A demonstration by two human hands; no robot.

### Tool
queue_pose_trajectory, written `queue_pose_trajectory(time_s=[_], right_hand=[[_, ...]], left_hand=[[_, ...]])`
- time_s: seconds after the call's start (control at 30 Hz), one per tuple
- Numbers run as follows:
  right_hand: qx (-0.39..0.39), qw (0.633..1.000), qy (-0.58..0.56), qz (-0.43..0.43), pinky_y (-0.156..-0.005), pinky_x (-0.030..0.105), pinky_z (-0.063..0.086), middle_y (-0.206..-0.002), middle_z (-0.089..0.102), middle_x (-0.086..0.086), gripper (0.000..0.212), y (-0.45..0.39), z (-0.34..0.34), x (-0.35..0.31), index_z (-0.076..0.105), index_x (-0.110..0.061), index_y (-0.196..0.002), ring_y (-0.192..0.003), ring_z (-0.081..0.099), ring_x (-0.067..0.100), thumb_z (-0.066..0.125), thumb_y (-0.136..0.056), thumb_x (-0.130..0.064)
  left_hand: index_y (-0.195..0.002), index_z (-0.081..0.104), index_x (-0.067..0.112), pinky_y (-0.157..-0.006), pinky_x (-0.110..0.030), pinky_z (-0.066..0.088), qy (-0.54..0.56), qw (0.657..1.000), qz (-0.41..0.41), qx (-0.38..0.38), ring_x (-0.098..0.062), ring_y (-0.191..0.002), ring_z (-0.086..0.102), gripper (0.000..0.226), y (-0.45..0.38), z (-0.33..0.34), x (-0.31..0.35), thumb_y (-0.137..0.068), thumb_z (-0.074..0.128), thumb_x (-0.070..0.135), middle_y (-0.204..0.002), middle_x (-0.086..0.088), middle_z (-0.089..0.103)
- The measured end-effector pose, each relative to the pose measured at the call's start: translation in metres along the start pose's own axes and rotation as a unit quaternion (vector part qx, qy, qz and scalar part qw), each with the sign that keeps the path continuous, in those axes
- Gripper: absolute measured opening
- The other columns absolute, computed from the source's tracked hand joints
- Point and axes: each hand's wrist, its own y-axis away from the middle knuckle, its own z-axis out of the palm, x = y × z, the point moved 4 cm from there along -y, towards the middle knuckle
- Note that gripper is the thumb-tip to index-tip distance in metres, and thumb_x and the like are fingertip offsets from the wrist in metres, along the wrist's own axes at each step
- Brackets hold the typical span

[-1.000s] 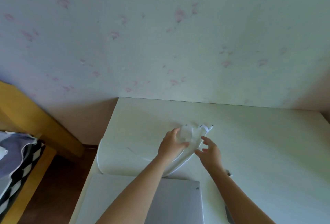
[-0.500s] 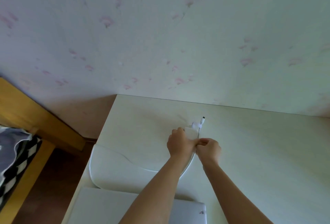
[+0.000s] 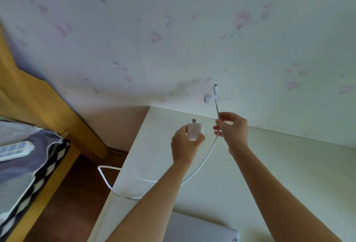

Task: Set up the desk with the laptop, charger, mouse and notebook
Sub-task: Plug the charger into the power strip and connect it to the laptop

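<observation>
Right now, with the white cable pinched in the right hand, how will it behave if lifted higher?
Likely floppy: the cable sags in a loop off the desk edge. Its free plug end stands above the right hand, so short lengths seem springy. Probably light.

The charger brick point(image 3: 195, 131) and its cable point(image 3: 205, 158) were white, on a cream-white desk point(image 3: 289, 174). Pale wallpaper point(image 3: 173, 29) carried faded pink flowers. At the lower left of the frame lay grey bedding point(image 3: 21, 166) edged in black-and-white checks, beside a yellow wooden frame point(image 3: 38, 95).
</observation>
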Motion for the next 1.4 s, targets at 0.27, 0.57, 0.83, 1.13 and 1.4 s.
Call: queue_pose_trajectory(time_s=[0.27,0.57,0.83,1.13,1.4], right_hand=[[-0.136,0.989,-0.009,-0.058,-0.060,0.039,0.059,-0.087,0.069,0.010,0.021,0.072,0.118,-0.046,0.065,-0.015,-0.104,-0.059,0.068,0.023,0.064,-0.085,-0.006],[-0.214,0.955,0.044,-0.201,-0.059,0.035,0.057,-0.092,0.065,-0.009,0.019,0.203,0.310,-0.075,0.056,-0.030,-0.098,-0.061,0.063,0.018,0.054,-0.093,-0.011],[-0.312,0.926,0.120,-0.173,-0.074,0.043,0.057,-0.086,0.065,-0.002,0.029,0.299,0.525,-0.046,0.068,-0.020,-0.104,-0.078,0.065,0.022,0.053,-0.085,-0.004],[-0.343,0.938,0.051,0.024,-0.070,0.050,0.059,-0.101,0.067,0.004,0.036,0.321,0.656,0.017,0.065,-0.023,-0.110,-0.085,0.070,0.022,0.074,-0.076,-0.025],[-0.327,0.922,0.202,-0.047,-0.079,0.039,0.049,-0.084,0.063,-0.007,0.026,0.262,0.728,0.059,0.065,-0.017,-0.109,-0.084,0.060,0.020,0.061,-0.084,-0.013]], left_hand=[[-0.112,0.057,0.025,-0.059,-0.023,0.049,-0.022,0.994,0.063,0.091,-0.012,-0.075,0.062,0.049,-0.021,-0.164,-0.033,-0.070,0.067,0.050,-0.088,0.007,0.066],[-0.122,0.053,0.017,-0.064,-0.021,0.056,-0.014,0.975,0.074,0.210,-0.013,-0.085,0.066,0.058,-0.025,-0.406,-0.133,-0.071,0.079,0.028,-0.100,0.001,0.068],[-0.114,0.057,0.027,-0.070,-0.022,0.054,0.077,0.975,-0.023,0.206,-0.014,-0.087,0.069,0.051,-0.043,-0.561,-0.264,-0.071,0.083,0.018,-0.100,0.004,0.067],[-0.118,0.056,0.022,-0.067,-0.014,0.051,0.167,0.965,-0.066,0.188,-0.002,-0.082,0.067,0.058,-0.074,-0.590,-0.339,-0.068,0.085,0.011,-0.104,0.015,0.065],[-0.140,0.045,0.023,-0.090,-0.041,0.049,-0.351,0.927,0.108,0.070,-0.024,-0.124,0.054,0.075,-0.140,-0.600,-0.434,-0.079,0.053,0.067,-0.137,-0.003,0.055]])
